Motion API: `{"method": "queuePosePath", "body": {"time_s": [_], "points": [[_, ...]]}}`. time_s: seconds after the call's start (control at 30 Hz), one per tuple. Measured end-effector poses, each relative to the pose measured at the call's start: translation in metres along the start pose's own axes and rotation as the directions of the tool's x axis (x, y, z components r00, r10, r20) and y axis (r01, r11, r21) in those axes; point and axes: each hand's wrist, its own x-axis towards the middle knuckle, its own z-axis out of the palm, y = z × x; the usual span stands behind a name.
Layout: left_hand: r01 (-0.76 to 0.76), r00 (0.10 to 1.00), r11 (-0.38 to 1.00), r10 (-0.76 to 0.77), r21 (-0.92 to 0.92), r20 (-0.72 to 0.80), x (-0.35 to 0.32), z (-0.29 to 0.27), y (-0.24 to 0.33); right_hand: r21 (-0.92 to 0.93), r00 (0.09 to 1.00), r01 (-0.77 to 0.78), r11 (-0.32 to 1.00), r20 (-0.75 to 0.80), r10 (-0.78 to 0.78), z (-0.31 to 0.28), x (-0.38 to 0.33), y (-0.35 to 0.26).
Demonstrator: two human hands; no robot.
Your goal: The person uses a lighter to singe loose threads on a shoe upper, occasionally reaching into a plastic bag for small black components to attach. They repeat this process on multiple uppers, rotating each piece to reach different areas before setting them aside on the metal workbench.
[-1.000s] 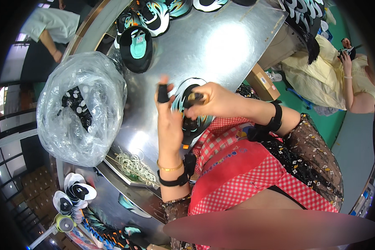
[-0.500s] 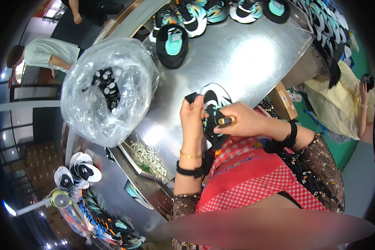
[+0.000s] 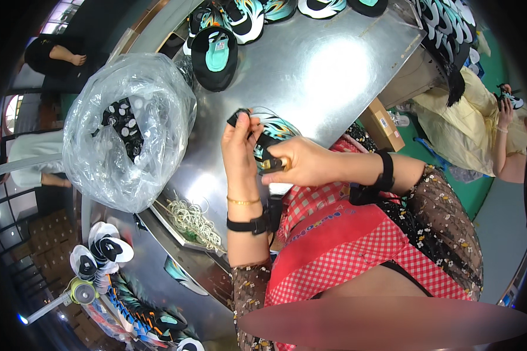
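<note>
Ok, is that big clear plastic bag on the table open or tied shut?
Open. The plastic bag gapes at the top, its rim spread wide, and the black pieces with white spots show inside through the opening.

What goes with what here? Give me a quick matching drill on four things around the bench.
Things:
1. shoe upper
2. clear plastic bag
3. cardboard box
4. pale laces

Places:
A. tray at the bench's near edge
B. held in both hands
C. right of the bench, past its edge
D. standing on the bench's left side

Pairs: 1-B, 2-D, 3-C, 4-A
</note>
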Motion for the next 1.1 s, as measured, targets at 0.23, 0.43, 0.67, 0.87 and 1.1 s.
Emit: {"method": "queuePosePath", "body": {"time_s": [0.23, 0.43, 0.67, 0.87, 1.1], "points": [[-0.378, 0.916, 0.864, 0.4, 0.332, 0.003, 0.002, -0.014, -0.018, -0.113, 0.958, 0.069, 0.991, -0.271, -0.098, -0.025, -0.013, -0.012], [-0.185, 0.964, 0.939, 0.116, 0.288, 0.24, -0.05, -0.005, 0.006, -0.539, 0.811, 0.4, 0.741, -0.168, -0.56, -0.032, 0.007, 0.016], [-0.153, 0.844, 0.883, 0.35, 0.443, -0.405, -0.093, -0.001, -0.016, 0.038, 0.908, 0.14, 0.989, -0.404, -0.113, -0.028, -0.004, 0.043], [0.153, 0.979, 0.954, -0.183, -0.257, -0.094, -0.091, -0.018, -0.037, 0.536, 0.916, 0.059, 0.842, -0.365, 0.168, 0.0, 0.005, 0.057], [0.013, 0.999, 0.982, -0.004, -0.188, 0.05, -0.088, -0.01, -0.029, 0.513, 0.887, 0.154, 0.844, -0.448, 0.111, -0.015, 0.0, 0.051]]}}
